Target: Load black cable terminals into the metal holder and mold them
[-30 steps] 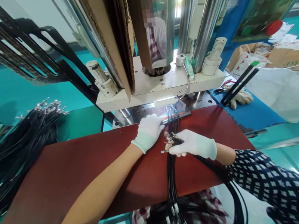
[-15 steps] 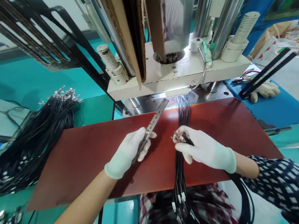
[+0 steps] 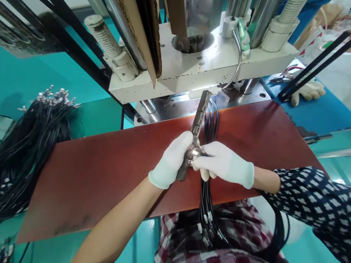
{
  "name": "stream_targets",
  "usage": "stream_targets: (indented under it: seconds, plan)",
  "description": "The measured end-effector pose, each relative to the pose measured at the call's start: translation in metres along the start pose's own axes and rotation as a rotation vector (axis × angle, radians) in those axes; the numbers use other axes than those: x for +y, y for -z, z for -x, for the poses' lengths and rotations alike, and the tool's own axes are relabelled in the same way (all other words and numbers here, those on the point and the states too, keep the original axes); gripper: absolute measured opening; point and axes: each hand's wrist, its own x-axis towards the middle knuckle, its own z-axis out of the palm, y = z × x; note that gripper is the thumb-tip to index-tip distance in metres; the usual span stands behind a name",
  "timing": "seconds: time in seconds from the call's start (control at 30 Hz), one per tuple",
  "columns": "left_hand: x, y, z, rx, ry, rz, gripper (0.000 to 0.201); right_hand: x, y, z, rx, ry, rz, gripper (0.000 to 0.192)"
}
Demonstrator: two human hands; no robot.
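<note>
White-gloved, my left hand point(image 3: 176, 156) grips a long grey metal bar point(image 3: 200, 116) with notches along its face, tilted with its far end toward the press. My right hand point(image 3: 222, 163), also gloved, pinches the ends of black cables point(image 3: 206, 195) against the bar's lower part. Shiny metal tips point(image 3: 194, 151) of those cables show between the two hands. The cables run down over the board's front edge to my lap, where silvery connectors hang. More cables point(image 3: 211, 121) lie behind my right hand, reaching under the press. My fingertips are partly hidden by the bar and tips.
A reddish-brown board point(image 3: 102, 174) lies under my hands. Behind it stands a press with a white plate point(image 3: 167, 79) and metal columns. A large cable bundle point(image 3: 38, 131) lies to the left. On the right, a blue mat point(image 3: 328, 111) carries a glove point(image 3: 307, 91) and black rods.
My left hand has moved right with the metal bar, and the bar now stands steeper. The cable tips in my right hand now meet the bar. The view has shifted slightly.
</note>
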Motion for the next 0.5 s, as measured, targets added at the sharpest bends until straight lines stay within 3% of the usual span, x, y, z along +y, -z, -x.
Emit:
stream_targets:
  seconds: [0.27, 0.5]
  plan:
    - [-0.006, -0.01, 0.011, 0.094, 0.025, 0.05, 0.04, 0.005, -0.009, 0.005, -0.038, -0.081, -0.045, 0.019]
    - [-0.006, -0.019, 0.016, 0.227, -0.104, -0.118, 0.039, 0.003, -0.013, 0.005, -0.071, -0.115, -0.073, 0.014]
